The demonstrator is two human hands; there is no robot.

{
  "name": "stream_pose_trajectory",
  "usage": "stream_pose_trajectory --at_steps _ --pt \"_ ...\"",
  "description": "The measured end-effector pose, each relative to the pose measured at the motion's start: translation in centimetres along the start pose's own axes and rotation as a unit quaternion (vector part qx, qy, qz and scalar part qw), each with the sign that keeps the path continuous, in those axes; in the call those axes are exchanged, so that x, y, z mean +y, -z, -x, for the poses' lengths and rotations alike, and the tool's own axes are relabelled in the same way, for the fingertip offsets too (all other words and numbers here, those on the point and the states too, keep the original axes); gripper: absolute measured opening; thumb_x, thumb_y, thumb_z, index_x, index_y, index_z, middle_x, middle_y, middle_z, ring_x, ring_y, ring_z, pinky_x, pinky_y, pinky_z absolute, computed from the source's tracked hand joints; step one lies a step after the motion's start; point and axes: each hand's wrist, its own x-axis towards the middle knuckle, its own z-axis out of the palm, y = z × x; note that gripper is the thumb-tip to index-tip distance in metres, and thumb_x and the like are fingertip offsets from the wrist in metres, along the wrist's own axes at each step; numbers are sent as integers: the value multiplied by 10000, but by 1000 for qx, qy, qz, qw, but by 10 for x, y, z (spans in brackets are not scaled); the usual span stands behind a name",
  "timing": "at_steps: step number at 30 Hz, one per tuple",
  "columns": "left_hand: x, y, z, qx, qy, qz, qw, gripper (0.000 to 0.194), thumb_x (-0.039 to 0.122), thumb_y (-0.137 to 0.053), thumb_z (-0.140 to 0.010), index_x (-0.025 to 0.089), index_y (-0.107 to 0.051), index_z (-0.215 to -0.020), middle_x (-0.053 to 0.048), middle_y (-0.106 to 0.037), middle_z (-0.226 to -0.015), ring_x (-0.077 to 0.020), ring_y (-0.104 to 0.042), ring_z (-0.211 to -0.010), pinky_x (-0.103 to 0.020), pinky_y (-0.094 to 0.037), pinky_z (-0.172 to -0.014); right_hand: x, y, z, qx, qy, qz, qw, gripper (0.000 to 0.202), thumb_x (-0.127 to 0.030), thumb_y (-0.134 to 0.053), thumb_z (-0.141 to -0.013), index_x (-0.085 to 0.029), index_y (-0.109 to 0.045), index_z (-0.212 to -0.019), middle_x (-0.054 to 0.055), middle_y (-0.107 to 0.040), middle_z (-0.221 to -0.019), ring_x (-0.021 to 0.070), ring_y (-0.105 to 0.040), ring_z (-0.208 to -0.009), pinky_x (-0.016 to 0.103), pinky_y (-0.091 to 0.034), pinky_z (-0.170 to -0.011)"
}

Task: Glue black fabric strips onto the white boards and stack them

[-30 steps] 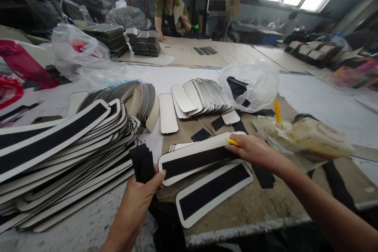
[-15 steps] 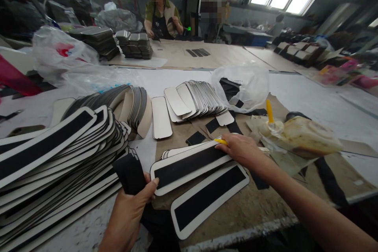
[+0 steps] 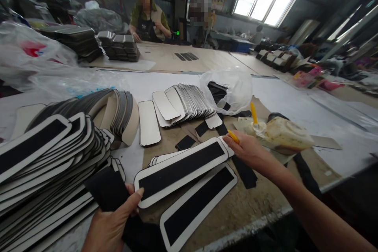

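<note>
Fingers [image 3: 130,204] of left hand [image 3: 110,222] were closed on the upper panel's [image 3: 183,171] left end, black strips [image 3: 108,189] tucked in the same grip. Right hand [image 3: 248,149] pinched a yellow tool [image 3: 233,136] at the panel's far right corner. Lower panel [image 3: 197,208] lay by the worktop's [image 3: 274,94] near edge, big panel stack [image 3: 50,177] to its left.

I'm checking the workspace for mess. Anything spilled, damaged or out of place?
A yellow-stained plastic container looks tipped on its side, a yellow stick poking up at its left end. The brown sheet below is grimy, and black pieces lie at odd angles on it. No fresh spill is visible.
</note>
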Motion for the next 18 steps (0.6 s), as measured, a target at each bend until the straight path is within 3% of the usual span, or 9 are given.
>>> stream_pose_trajectory --at_steps 4,9,14,18 --pt "1 2 1 -20 -15 0 1000 439 292 -880 -379 174 -604 -699 59 -556 -608 -93 -491 -556 -150 -436 -499 -4 -12 9 -58 -62 -147 985 380 -523 -465 -835 -198 -464 -637 -21 -497 -595 136 -463 -558 257 -345 -539" --pt "-3 8 5 -48 -12 -37 998 467 347 -861 -458 174 -616 -815 49 -582 -607 -109 -511 -532 -180 -438 -486 -14 -27 25 -85 -120 -370 917 338 -502 -556 -788 -170 -545 -722 -13 -538 -643 129 -485 -579 245 -387 -528" --pt "-6 9 13 -52 -18 -29 998 472 425 -824 -539 172 -661 -903 8 -654 -726 -136 -569 -599 -197 -469 -495 -15 -30 40 -42 -149 -356 922 352 -514 -613 -758 -167 -560 -728 -8 -541 -640 122 -480 -569 238 -395 -511" --pt "-6 10 18 -57 12 -6 998 411 344 -827 -557 167 -687 -901 -28 -696 -795 -178 -632 -665 -246 -528 -577 -20 -30 50 -43 -161 -373 913 336 -498 -618 -762 -184 -515 -701 -49 -450 -546 84 -393 -472 209 -312 -418"
